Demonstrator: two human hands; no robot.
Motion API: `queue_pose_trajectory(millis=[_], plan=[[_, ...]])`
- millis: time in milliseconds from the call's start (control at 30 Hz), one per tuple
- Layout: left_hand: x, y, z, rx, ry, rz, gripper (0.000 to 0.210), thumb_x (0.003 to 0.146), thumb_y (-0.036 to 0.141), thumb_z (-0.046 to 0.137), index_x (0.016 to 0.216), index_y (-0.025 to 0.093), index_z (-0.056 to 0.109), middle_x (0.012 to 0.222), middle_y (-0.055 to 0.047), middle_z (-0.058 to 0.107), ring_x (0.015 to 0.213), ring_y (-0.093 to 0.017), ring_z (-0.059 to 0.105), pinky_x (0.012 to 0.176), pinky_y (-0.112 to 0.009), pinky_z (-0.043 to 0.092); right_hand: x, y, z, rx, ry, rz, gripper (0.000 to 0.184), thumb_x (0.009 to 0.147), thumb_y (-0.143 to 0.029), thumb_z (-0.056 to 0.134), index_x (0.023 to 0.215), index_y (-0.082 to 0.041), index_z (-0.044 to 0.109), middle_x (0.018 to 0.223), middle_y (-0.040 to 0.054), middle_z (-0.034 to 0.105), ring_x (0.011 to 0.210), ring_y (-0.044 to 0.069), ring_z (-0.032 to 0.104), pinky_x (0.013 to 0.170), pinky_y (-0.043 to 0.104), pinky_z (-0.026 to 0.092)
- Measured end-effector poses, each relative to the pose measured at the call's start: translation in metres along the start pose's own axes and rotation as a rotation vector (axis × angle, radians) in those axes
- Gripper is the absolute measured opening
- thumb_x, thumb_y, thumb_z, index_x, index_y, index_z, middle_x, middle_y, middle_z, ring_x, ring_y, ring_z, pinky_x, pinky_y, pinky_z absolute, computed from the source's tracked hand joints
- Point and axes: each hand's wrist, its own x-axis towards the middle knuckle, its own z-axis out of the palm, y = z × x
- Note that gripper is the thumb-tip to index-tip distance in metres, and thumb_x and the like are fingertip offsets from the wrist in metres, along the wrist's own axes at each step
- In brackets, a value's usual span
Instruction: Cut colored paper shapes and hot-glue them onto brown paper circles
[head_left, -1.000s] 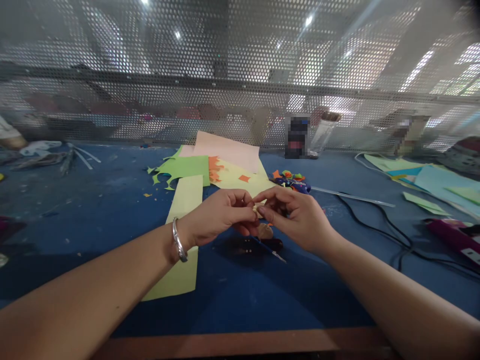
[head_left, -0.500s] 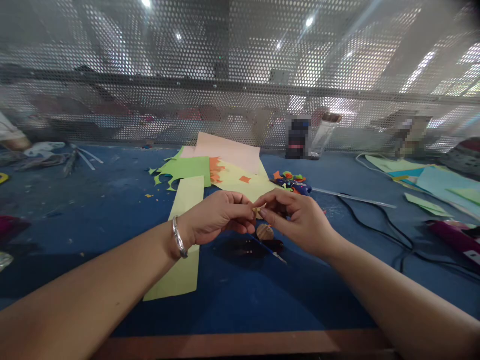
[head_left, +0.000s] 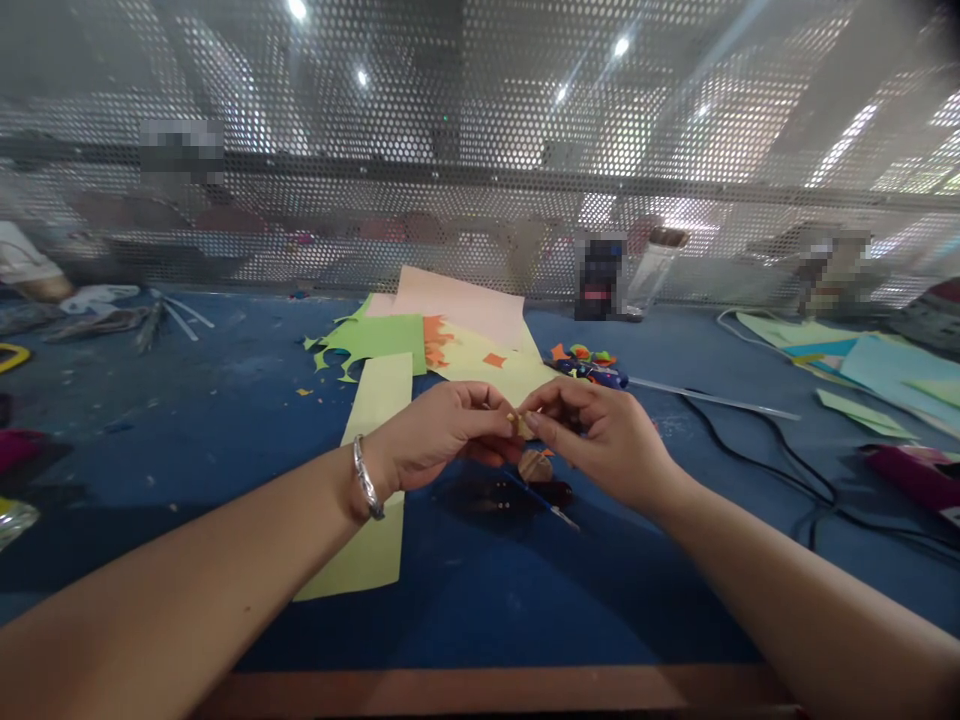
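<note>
My left hand point(head_left: 469, 425), with a silver bangle at the wrist, is closed in a pinch at the middle of the table. Its fingertips meet those of my right hand point(head_left: 600, 430), also pinching. Between them is a small yellow paper piece point(head_left: 520, 426), partly covered by the fingers. Just below the fingertips is a round brown disc point(head_left: 535, 466). Beside it lie a thin blue tool with a pale tip point(head_left: 551, 508) and a dark flat object point(head_left: 559, 491). A long pale-yellow paper strip point(head_left: 367, 540) runs under my left wrist.
Green cut paper point(head_left: 386, 335), a pink sheet point(head_left: 465, 300) and an orange scrap point(head_left: 494, 360) lie behind my hands. Blue-handled scissors point(head_left: 606, 376) rest among coloured scraps. At right are a black cable point(head_left: 787, 470), a purple tool point(head_left: 911, 470) and paper sheets point(head_left: 892, 365). A perforated metal screen point(head_left: 480, 130) stands behind.
The view has shifted slightly, so everything sits a little further right. My hands stay pinched together, and more of the yellow paper piece shows between the fingertips.
</note>
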Motion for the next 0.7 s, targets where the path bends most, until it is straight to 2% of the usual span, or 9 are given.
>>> queue_pose_trajectory(millis=[200,333,467,567,700], plan=[[0.001,-0.001,0.001,0.027,0.032,0.053,0.011,0.080,0.016,0.072,0.078,0.015,0.061,0.070,-0.001,0.069,0.068,-0.011,0.068,0.066,-0.022,0.049,0.001,0.002,0.002,-0.015,0.000,0.019,0.013,0.091,-0.029,0.063,0.093,-0.018,0.070,0.070,0.0002,0.064,0.063,0.013,0.054,0.056,0.026,0.040],[0.002,-0.004,-0.002,0.096,0.056,0.141,0.016,0.077,0.016,0.071,0.085,0.016,0.058,0.068,0.002,0.065,0.063,-0.010,0.062,0.063,-0.023,0.046,0.001,0.003,-0.001,-0.001,0.023,0.036,0.015,0.090,-0.032,0.065,0.093,-0.018,0.070,0.067,-0.0011,0.060,0.057,0.012,0.051,0.052,0.025,0.038],[0.006,-0.009,-0.008,0.244,0.129,0.196,0.029,0.076,0.014,0.067,0.098,0.020,0.050,0.066,0.005,0.062,0.062,-0.012,0.058,0.062,-0.025,0.044,0.004,0.004,-0.011,-0.055,0.072,0.055,0.019,0.089,-0.035,0.064,0.093,-0.018,0.070,0.064,-0.0018,0.058,0.050,0.010,0.049,0.049,0.025,0.038],[0.012,-0.014,-0.014,0.374,0.197,0.215,0.032,0.076,0.015,0.064,0.101,0.021,0.045,0.067,0.005,0.061,0.061,-0.012,0.056,0.058,-0.025,0.039,0.007,0.009,-0.020,-0.162,0.099,0.070,0.022,0.089,-0.039,0.064,0.090,-0.018,0.071,0.063,-0.0011,0.060,0.047,0.011,0.048,0.047,0.026,0.036],[0.018,-0.024,-0.022,0.586,0.179,0.274,0.031,0.078,0.019,0.063,0.103,0.021,0.045,0.071,0.003,0.063,0.063,-0.014,0.058,0.056,-0.027,0.038,0.009,0.018,-0.031,-0.293,0.067,0.114,0.023,0.087,-0.041,0.064,0.085,-0.019,0.072,0.065,0.0000,0.063,0.050,0.012,0.051,0.051,0.028,0.038]])
